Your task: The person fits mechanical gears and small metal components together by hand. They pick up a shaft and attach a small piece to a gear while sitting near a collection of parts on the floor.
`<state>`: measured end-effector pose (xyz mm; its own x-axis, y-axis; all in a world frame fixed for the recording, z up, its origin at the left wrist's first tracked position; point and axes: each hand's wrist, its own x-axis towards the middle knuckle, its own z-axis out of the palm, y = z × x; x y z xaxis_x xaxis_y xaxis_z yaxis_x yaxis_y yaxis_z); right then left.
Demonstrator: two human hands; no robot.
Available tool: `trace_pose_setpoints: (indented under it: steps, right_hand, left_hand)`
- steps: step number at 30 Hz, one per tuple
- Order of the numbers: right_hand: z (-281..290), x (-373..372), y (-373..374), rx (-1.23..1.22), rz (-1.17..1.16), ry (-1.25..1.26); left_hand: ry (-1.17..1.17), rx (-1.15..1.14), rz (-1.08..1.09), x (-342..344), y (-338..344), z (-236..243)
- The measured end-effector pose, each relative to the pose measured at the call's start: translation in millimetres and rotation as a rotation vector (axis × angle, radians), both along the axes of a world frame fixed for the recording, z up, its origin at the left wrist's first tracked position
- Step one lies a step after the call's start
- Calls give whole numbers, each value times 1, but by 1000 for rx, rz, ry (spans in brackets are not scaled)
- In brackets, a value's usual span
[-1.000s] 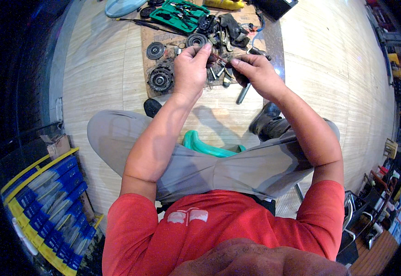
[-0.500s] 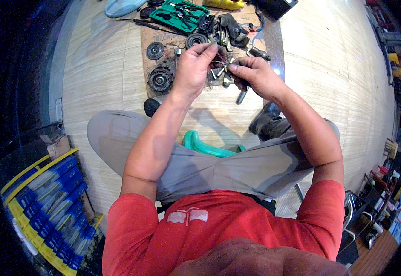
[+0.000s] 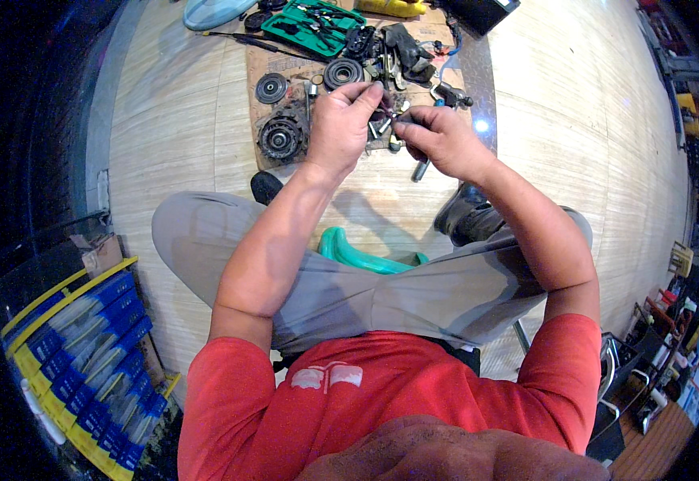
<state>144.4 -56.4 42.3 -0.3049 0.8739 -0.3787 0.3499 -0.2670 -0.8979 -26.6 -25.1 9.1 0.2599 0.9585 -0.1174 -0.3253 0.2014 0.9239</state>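
Note:
My left hand (image 3: 340, 127) is closed, thumb and forefinger pinching over the cardboard mat (image 3: 265, 60). Just to its right my right hand (image 3: 448, 143) is closed too, its thumb pressed against the bent forefinger. A small dark piece with a reddish tint lies between the fingertips, too small and covered to name. Small metal parts (image 3: 383, 127) show beneath the hands. A grey metal cylinder (image 3: 421, 170) sticks out below my right hand; I cannot tell whether it is held. Left of my left hand lie a dark toothed rotor (image 3: 279, 139) and a round pulley (image 3: 271, 88).
A green tool case (image 3: 309, 28) lies open at the far side, beside black parts (image 3: 405, 54). A second pulley (image 3: 342, 74) is near my left hand. A green curved object (image 3: 369, 258) is between my legs. Blue and yellow racks (image 3: 85, 369) stand at left, a cluttered shelf at right.
My right hand has shifted slightly left and turned, its fingertips tucked in more. My left hand has dropped a little toward me. Both stay closed.

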Motion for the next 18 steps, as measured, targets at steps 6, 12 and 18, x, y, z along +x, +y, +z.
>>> trace_pose_setpoints:
  steps: [6, 12, 18]
  right_hand:
    - [0, -4, 1, 194, 3, -161]
    - [-5, -1, 2, 337, -64, -149]
    - [0, -2, -2, 528, 31, -351]
  left_hand:
    - [-74, -124, 49, 1, 1, -9]
    - [-91, -141, 69, 3, 1, -12]
    - [-42, -114, 40, 6, -2, -11]
